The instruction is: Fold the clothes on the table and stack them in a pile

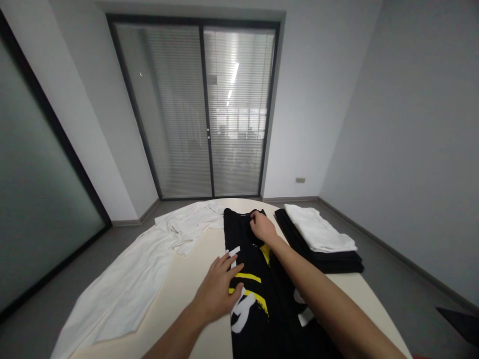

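Note:
A black garment with yellow and white print lies folded lengthwise down the middle of a pale round table. My left hand rests flat on its left edge, fingers spread over the print. My right hand reaches to the garment's far end, with its fingers curled onto the black cloth near the collar.
White garments lie spread out on the table's left side. A folded white garment sits on folded black ones at the right. Glass doors with blinds stand beyond the table; grey floor surrounds it.

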### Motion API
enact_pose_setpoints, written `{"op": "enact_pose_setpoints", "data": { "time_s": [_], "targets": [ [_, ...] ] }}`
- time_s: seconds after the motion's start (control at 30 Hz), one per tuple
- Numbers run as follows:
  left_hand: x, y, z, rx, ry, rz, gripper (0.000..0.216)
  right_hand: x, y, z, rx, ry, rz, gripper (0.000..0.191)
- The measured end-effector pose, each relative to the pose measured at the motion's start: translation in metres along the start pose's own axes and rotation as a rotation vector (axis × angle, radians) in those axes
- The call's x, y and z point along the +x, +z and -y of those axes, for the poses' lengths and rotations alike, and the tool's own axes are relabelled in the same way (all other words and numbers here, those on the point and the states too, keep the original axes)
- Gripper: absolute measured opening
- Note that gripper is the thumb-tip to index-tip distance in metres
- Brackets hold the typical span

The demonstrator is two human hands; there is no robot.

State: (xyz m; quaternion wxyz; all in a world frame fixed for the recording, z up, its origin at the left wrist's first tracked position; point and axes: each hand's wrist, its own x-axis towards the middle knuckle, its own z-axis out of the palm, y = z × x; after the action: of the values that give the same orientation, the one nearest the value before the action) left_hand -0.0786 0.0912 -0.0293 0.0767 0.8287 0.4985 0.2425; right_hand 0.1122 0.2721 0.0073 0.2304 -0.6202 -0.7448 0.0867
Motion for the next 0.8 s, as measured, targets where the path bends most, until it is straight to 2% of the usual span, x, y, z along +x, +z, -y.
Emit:
{"op": "enact_pose_setpoints", "data": {
  "time_s": [0.07,0.13,0.2,0.3,0.4,0.6,0.8],
  "targets": [
    [0.000,0.001,0.000,0.013,-0.007,0.006,0.050,-0.018,0.002,-0.008,-0.034,-0.029,0.075,0.047],
    [0.000,0.002,0.000,0.024,-0.015,0.010,0.051,-0.033,0.006,-0.016,-0.051,-0.090,0.228,0.060],
    [0.000,0.003,0.001,0.033,-0.017,0.017,0.051,-0.043,0.008,-0.024,-0.017,-0.132,0.322,0.064],
    [0.000,0.006,0.003,0.049,-0.029,-0.006,0.048,-0.052,0.003,-0.033,0.023,-0.181,0.235,0.058],
    [0.001,0.008,0.005,0.078,-0.093,-0.053,0.044,-0.061,-0.008,-0.040,-0.048,-0.220,0.127,0.054],
    [0.001,0.011,0.002,0.090,-0.133,-0.074,0.045,-0.074,-0.023,-0.045,-0.133,-0.210,0.130,0.046],
    [-0.001,0.011,0.004,0.069,-0.103,-0.085,0.043,-0.053,-0.016,-0.035,-0.153,-0.152,0.098,0.041]
  ]
}}
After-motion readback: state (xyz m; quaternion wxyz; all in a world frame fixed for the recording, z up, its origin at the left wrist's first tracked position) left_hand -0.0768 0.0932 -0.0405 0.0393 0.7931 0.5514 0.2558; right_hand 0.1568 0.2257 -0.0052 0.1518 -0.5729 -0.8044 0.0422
